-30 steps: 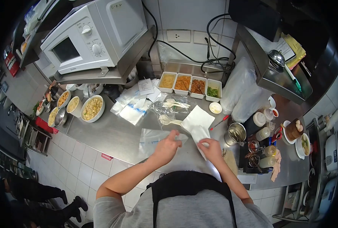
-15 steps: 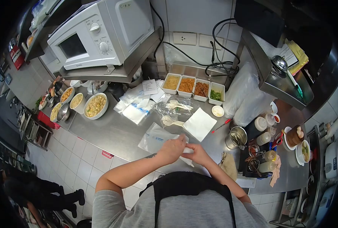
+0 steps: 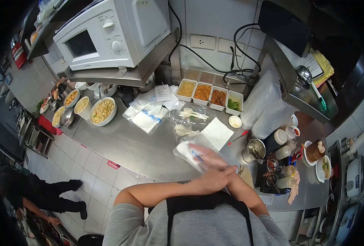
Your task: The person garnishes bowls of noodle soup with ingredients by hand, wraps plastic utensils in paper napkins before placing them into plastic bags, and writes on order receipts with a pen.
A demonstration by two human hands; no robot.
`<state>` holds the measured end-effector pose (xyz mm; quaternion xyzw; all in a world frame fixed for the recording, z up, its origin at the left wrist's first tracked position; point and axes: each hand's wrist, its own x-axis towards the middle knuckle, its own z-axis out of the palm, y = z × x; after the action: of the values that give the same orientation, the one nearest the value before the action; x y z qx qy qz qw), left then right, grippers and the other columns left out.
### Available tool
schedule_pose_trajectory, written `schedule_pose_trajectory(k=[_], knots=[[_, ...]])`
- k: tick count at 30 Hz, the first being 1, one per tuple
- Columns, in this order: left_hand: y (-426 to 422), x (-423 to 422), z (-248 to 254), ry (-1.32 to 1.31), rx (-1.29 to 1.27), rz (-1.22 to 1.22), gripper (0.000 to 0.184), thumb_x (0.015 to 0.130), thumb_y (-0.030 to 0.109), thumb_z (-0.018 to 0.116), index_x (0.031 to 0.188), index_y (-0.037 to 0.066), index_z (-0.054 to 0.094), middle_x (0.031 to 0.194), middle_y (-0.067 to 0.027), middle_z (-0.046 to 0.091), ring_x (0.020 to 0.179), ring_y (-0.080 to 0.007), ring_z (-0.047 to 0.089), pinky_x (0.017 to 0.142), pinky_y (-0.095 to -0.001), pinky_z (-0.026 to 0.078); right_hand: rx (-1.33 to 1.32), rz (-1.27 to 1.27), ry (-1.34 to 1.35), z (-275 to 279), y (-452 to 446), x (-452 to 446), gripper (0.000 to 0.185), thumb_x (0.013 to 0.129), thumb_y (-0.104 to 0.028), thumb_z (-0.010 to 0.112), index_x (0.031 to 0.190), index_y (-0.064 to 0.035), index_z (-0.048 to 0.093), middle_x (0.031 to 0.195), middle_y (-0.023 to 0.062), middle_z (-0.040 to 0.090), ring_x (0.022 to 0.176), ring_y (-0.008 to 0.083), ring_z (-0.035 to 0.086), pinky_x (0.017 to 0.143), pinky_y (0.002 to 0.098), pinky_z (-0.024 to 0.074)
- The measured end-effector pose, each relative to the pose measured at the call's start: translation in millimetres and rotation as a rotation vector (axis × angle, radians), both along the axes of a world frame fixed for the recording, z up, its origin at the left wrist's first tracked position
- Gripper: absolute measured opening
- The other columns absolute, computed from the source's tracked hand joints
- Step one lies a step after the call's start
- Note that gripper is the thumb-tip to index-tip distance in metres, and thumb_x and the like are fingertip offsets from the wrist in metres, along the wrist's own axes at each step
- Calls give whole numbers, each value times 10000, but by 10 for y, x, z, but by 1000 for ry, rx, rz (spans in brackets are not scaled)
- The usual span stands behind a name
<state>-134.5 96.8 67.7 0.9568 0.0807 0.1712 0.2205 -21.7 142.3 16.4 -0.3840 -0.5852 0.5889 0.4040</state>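
Observation:
Over the front of the steel counter, my right hand (image 3: pixel 209 157) is inside a clear plastic bag (image 3: pixel 187 151) with blue print, its fingers pointing up and left. My left hand (image 3: pixel 218 179) crosses in front, closed at the bag's opening near the right wrist. A white paper sheet (image 3: pixel 217 133) lies just beyond the bag. Wrapped white plastic cutlery (image 3: pixel 193 114) and unwrapped forks (image 3: pixel 182 130) lie behind and left of it. More printed plastic bags (image 3: pixel 148 119) lie further left.
Four food tubs (image 3: pixel 202 92) line the back. Bowls of rice (image 3: pixel 103 111) stand left, below a microwave (image 3: pixel 108 37). A metal pot (image 3: pixel 254 150) and sauce bottles (image 3: pixel 281 136) stand right. A person (image 3: pixel 38 188) is at lower left.
The printed bag has moved right and up, and my right hand has gone inside it. My left arm now reaches across to the right wrist. The other person has shifted.

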Motion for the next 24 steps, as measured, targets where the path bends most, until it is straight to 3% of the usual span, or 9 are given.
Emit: schedule_pose_trajectory(k=[1, 4, 6, 8, 10, 13, 16, 20, 24], knots=[[64, 15, 198, 130, 31, -134, 381, 816, 44, 537, 1190, -16, 501, 1367, -196, 395, 1102, -387, 523, 922, -464, 427, -79, 45, 195, 200, -105, 55, 754, 760, -271, 724, 1397, -67, 375, 1331, 58, 449, 1156, 109, 452, 896, 230, 413], [389, -161, 521, -285, -68, -96, 460, 784, 92, 630, 1215, 9, 490, 1357, -193, 400, 1143, -380, 491, 953, -450, 408, -84, -9, 185, 154, -182, 330, 746, 737, -236, 703, 1389, -59, 388, 1349, 57, 439, 1127, 105, 470, 868, 217, 416], [841, -443, 273, -460, -188, 340, 540, 770, 155, 699, 1232, -11, 474, 1359, -192, 394, 1162, -341, 478, 969, -417, 402, -143, 2, 216, 165, -233, 379, 729, 724, -199, 676, 1382, -53, 399, 1345, 61, 446, 1104, 108, 486, 842, 217, 426], [1229, -693, -213, -347, -534, 648, 510, 836, 195, 672, 1249, -19, 461, 1333, -184, 432, 1142, -266, 506, 928, -385, 439, -333, 122, 496, 395, -385, 316, 711, 710, -160, 647, 1372, -46, 414, 1325, 69, 466, 1081, 111, 502, 816, 219, 438], [1435, -889, -690, -225, -1714, 404, 429, 850, 240, 677, 1168, -19, 553, 1097, -131, 612, 1011, -182, 586, 859, -285, 471, -312, 82, 267, 290, -440, 239, 670, 720, -197, 659, 1343, -54, 457, 1303, 69, 493, 1116, 141, 486, 891, 250, 400], [1501, -951, -1357, -238, -1739, 332, 262, 875, 213, 645, 1041, 11, 628, 958, -81, 660, 865, -134, 625, 805, -280, 514, -118, 124, -18, 99, -444, 127, 548, 763, -220, 648, 1270, -50, 529, 1236, 56, 546, 1085, 176, 489, 930, 303, 371], [1482, -912, -1230, -242, -1672, 574, 177, 870, 186, 651, 911, 16, 678, 825, -37, 670, 703, -101, 621, 616, -248, 528, 133, 104, -622, -722, -390, 301, 468, 782, -157, 557, 1250, -137, 558, 1121, 110, 572, 871, 193, 552, 818, 296, 435], [1494, -898, -1159, -211, -1633, 627, 186, 874, 200, 646, 923, 23, 677, 801, -31, 671, 639, -100, 621, 560, -257, 536, -109, 153, -430, -829, -340, 330, 320, 807, -153, 549, 1118, -114, 613, 945, 134, 597, 837, 241, 557, 797, 333, 432], [1526, -895, -1158, -170, -1650, 594, 205, 888, 221, 625, 953, 31, 666, 864, -51, 679, 729, -128, 649, 641, -283, 558, 26, 109, -416, -490, -351, 180, 247, 814, -194, 589, 1038, -98, 625, 905, 125, 601, 882, 254, 562, 797, 337, 427]])
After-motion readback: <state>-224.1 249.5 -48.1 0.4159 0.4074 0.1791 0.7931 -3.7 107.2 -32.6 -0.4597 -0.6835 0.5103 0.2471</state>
